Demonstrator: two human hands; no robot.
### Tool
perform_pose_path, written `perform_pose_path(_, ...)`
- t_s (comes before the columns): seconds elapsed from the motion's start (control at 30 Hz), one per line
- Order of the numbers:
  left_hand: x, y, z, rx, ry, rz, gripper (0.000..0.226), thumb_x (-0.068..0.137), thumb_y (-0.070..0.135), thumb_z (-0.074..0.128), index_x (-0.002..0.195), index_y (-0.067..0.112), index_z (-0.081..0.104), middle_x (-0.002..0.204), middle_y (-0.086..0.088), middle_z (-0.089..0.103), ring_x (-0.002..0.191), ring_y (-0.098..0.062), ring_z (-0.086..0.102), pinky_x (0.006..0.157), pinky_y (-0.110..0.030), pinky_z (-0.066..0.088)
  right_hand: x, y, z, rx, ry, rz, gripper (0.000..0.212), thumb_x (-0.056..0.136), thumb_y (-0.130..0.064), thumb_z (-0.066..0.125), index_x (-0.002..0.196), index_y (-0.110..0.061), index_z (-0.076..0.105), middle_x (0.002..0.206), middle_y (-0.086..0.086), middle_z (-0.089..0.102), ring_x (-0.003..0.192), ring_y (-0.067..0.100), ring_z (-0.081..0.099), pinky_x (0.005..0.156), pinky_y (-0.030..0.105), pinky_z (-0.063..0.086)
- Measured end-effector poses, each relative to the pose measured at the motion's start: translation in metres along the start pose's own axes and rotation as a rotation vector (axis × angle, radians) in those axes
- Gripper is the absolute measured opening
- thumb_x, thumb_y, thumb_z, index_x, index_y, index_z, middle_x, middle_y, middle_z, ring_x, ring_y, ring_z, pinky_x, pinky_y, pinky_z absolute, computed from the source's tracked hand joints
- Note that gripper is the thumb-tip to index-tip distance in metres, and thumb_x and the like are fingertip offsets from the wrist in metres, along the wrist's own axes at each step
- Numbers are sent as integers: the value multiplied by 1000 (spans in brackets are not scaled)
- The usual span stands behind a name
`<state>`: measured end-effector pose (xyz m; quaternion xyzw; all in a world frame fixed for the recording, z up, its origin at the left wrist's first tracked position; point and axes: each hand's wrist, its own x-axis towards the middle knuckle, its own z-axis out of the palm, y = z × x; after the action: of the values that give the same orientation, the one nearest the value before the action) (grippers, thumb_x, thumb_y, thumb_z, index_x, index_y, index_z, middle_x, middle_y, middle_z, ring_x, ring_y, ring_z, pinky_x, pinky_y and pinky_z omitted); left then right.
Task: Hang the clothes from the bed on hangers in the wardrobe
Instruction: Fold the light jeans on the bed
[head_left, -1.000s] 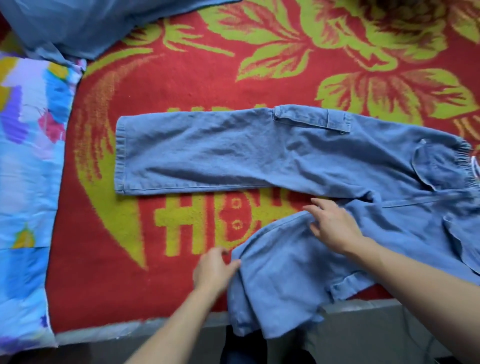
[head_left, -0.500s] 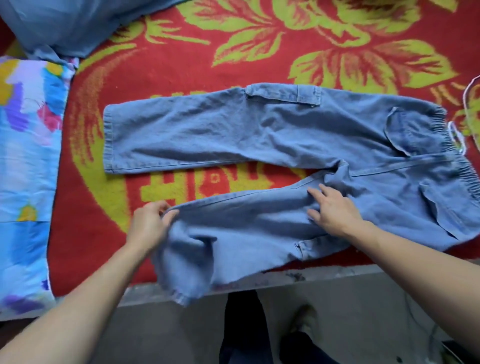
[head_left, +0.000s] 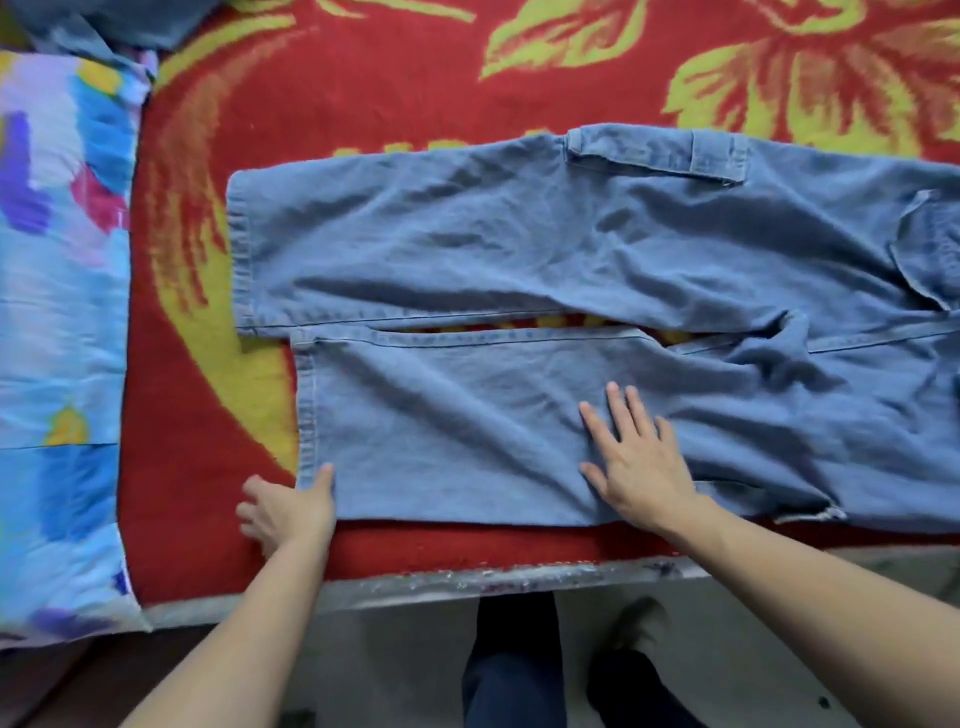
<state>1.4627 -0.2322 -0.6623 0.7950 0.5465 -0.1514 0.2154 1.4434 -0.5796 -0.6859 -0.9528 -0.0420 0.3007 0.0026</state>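
Observation:
A pair of light blue jeans (head_left: 519, 249) lies spread flat on the bed, both legs pointing left and the waist running off the right edge. My left hand (head_left: 285, 506) holds the near leg's hem corner, thumb on top of the denim and fingers curled beside it on the blanket. My right hand (head_left: 636, 462) presses flat with spread fingers on the middle of the near leg. No hanger or wardrobe is in view.
A red blanket (head_left: 363, 93) with yellow-green leaf patterns covers the bed. A blue multicoloured quilt (head_left: 57, 312) lies along the left. More blue cloth (head_left: 119, 23) sits at the top left. The bed edge (head_left: 493, 579) runs near me, my feet on the floor below.
My left hand pulled the near leg out to the left and laid it flat beside the far leg. My right hand slid onto that leg and flattened.

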Motion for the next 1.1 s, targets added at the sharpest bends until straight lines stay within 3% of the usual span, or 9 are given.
perform_pose_path(0.07, 3, -1, 6, -73, -15, -10, 65, 76, 24, 78, 128, 2, 47, 129, -28, 48, 119, -43, 47, 96, -46, 39, 2, -8, 1, -11, -12, 46, 81, 76, -49, 70, 145, -17, 43, 154, 22, 29, 141, 41, 29, 97, 57, 40)
perform_pose_path(0.17, 20, 11, 4, -78, -35, 66, 34, 75, 12, 74, 106, 4, 64, 111, -24, 65, 105, -41, 58, 89, -41, 45, 5, -12, -11, 15, -38, 56, 79, 89, -53, 52, 153, -23, 18, 161, 17, 4, 148, 35, 5, 110, 51, 29)
perform_pose_path(0.27, 28, 10, -17, -30, 0, 86, 26, 76, 4, 66, 102, 4, 66, 107, -26, 65, 103, -43, 58, 89, -43, 45, 2, -1, -32, 93, -115, 15, 71, 94, -50, 45, 153, -30, 11, 162, 6, -6, 150, 24, -2, 113, 41, 26)
perform_pose_path(0.4, 18, 8, -29, 119, 66, 64, 38, 77, 0, 61, 114, 7, 56, 121, -28, 53, 113, -44, 49, 92, -49, 41, -11, 24, -52, 219, -25, 18, 59, 95, -37, 51, 149, -22, 32, 159, 7, 20, 147, 22, 19, 110, 38, 32)
perform_pose_path(0.53, -18, 44, -11, 259, 128, 486, 45, 72, 4, 68, 115, 6, 56, 121, -27, 48, 115, -42, 42, 95, -52, 33, -32, 73, -66, 357, 317, 107, 42, 82, -19, 68, 122, -10, 63, 127, 13, 60, 116, 34, 57, 87, 46, 53)
perform_pose_path(0.73, -148, 105, 56, 206, -249, 972, 19, 76, 6, 69, 95, 8, 65, 95, -15, 64, 96, -36, 59, 81, -44, 46, -79, 198, -70, 516, 479, 521, 34, 88, -14, 61, 121, -5, 61, 124, 18, 57, 116, 37, 51, 98, 46, 41)
perform_pose_path(0.9, -274, 97, 128, 323, -455, 1394, 10, 74, 16, 70, 83, 15, 64, 81, -7, 62, 81, -34, 61, 66, -39, 48, -125, 312, -37, 811, 535, 1074, 48, 86, -22, 63, 128, -2, 53, 128, 28, 52, 117, 42, 50, 100, 43, 38)
perform_pose_path(1.0, -329, 76, 173, 647, -496, 1525, 41, 78, 41, 64, 113, 23, 54, 110, -2, 51, 105, -28, 49, 82, -38, 41, -131, 368, -3, 1144, 488, 1368, 78, 72, -40, 73, 132, 4, 48, 130, 24, 54, 115, 38, 55, 100, 45, 43)
perform_pose_path(1.1, -347, 56, 205, 853, -378, 1490, 74, 65, 40, 75, 129, 23, 41, 119, -4, 43, 108, -29, 44, 83, -40, 42, -117, 404, 17, 1672, 505, 1368, 60, 74, -31, 80, 121, -3, 54, 108, 10, 64, 84, 24, 66, 80, 48, 56)
